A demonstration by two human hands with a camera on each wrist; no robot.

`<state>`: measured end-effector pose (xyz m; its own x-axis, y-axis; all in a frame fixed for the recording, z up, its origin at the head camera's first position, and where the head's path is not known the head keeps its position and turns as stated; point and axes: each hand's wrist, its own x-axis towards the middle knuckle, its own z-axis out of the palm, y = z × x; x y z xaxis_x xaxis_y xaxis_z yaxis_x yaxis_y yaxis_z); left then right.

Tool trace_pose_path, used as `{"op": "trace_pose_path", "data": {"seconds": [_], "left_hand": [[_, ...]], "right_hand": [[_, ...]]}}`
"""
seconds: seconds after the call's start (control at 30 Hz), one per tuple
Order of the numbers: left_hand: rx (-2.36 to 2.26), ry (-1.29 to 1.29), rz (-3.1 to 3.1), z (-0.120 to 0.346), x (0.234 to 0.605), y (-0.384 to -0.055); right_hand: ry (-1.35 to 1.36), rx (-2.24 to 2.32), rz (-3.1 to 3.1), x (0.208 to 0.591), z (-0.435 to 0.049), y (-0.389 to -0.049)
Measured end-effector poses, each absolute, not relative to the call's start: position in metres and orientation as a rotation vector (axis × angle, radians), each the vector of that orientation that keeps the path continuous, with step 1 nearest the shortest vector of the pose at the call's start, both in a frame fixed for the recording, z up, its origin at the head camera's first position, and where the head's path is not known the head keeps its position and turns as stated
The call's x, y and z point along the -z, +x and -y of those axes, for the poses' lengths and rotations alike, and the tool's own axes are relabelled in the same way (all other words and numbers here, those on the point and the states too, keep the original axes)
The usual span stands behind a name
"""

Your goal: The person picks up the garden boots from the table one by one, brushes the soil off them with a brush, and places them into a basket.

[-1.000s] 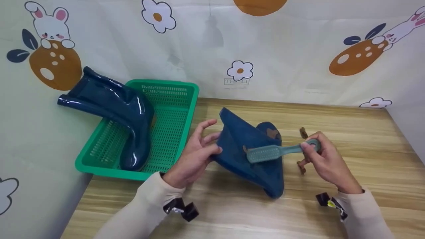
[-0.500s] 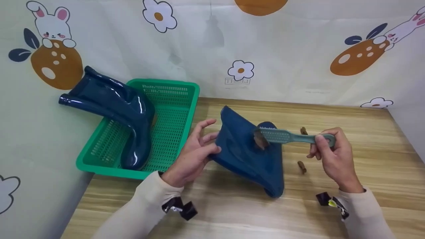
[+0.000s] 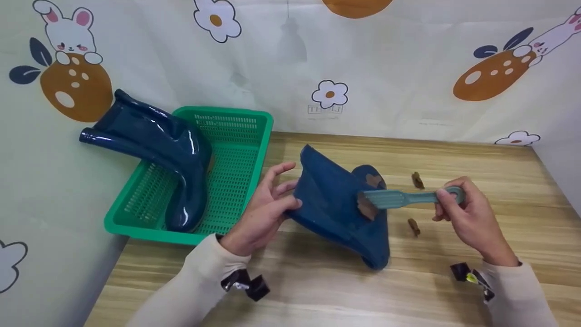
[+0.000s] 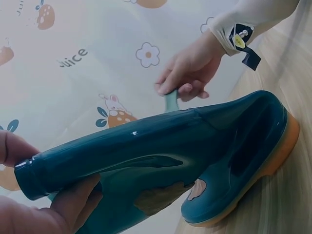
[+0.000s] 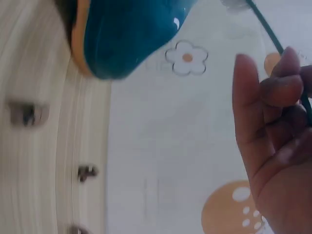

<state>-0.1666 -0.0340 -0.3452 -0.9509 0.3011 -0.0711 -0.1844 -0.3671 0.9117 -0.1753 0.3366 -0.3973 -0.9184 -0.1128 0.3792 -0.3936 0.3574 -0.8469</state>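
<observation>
In the head view my left hand (image 3: 263, 211) grips the top edge of a dark blue rubber boot (image 3: 329, 195), whose shaft leans toward me. The left wrist view shows the boot's tan sole (image 4: 280, 153) at the wooden table. A brown mud patch (image 4: 163, 197) marks the side of the shaft, and another mud patch (image 3: 374, 180) lies on the foot. My right hand (image 3: 470, 220) pinches the handle end of a grey-green scrub brush (image 3: 392, 199). The brush head overlaps the far side of the shaft, with brown right beside its bristles.
At the left, a green plastic basket (image 3: 233, 175) holds a second glossy blue boot (image 3: 156, 141), its shaft sticking out over the rim. Brown clumps (image 3: 416, 180) lie on the wooden table (image 3: 327, 295) right of the gripped boot. A patterned sheet (image 3: 390, 59) hangs behind.
The brush has moved right across the boot's shaft, also rising and then lowering a little, with my right hand shifting right. My left hand and the gripped boot stay nearly in place.
</observation>
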Motion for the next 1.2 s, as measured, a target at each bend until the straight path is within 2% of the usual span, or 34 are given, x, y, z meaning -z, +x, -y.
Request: {"op": "trace_pose_path", "data": {"seconds": [0.17,0.33,0.63,0.87,1.2], "left_hand": [[-2.375,0.164,-1.567,0.034,0.345,-0.166],[-2.374,0.193,-1.575,0.033,0.343,-0.165],[-2.368,0.184,-1.581,0.035,0.344,-0.165],[-2.367,0.186,-1.581,0.034,0.343,-0.165],[-2.366,0.171,-1.693,0.041,0.331,-0.171]], "right_hand": [[0.225,-1.357,2.344,0.395,-0.355,-0.171],[0.274,-1.146,2.285,0.395,-0.357,-0.167],[0.388,-0.897,2.549,0.402,-0.359,-0.162],[0.322,-1.005,2.325,0.397,-0.359,-0.163],[0.372,-1.349,2.185,0.385,-0.335,-0.172]]}}
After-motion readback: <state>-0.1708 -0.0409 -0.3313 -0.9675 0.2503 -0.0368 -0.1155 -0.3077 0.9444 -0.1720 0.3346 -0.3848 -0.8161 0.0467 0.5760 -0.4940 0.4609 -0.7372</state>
